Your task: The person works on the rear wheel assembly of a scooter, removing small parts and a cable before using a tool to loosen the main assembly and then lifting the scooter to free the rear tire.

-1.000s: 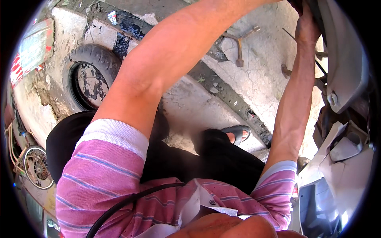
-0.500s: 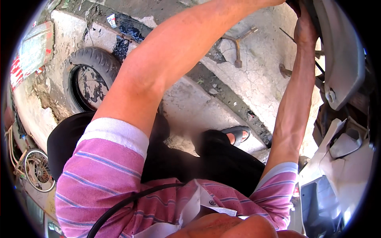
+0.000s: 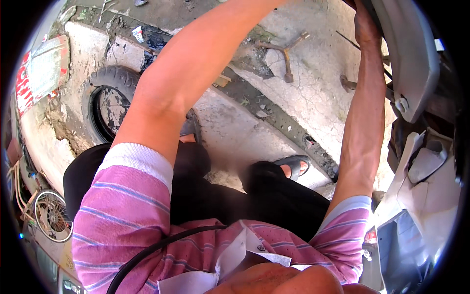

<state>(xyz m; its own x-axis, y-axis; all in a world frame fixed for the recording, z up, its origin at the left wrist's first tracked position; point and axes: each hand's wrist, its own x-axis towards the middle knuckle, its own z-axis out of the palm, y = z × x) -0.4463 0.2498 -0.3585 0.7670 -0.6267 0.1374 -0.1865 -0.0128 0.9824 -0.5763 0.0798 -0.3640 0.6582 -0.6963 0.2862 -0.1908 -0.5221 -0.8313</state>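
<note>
My left forearm (image 3: 196, 54) reaches to the top edge, where my left hand is out of view. My right hand (image 3: 364, 27) is raised at the top right against the dark inner edge of a grey vehicle panel (image 3: 411, 59), its fingers mostly hidden there. A metal fitting (image 3: 401, 104) sits low on that panel. A thin dark rod (image 3: 347, 39) sticks out left of my right hand. On the concrete below lies a rusty three-armed wrench (image 3: 288, 61), left of that hand.
A worn tyre (image 3: 115, 74) lies at the left near a red-and-white board (image 3: 41, 73), with a spoked wheel (image 3: 51, 215) below. Broken pavement has a dirty gutter (image 3: 279, 127) across it. Pale body panels (image 3: 416, 210) fill the lower right. My sandalled foot (image 3: 293, 166) rests on concrete.
Both arms and the panel appear slightly further left and higher. My left hand has passed out of the top of the view. More of my left sandal shows beside the tyre.
</note>
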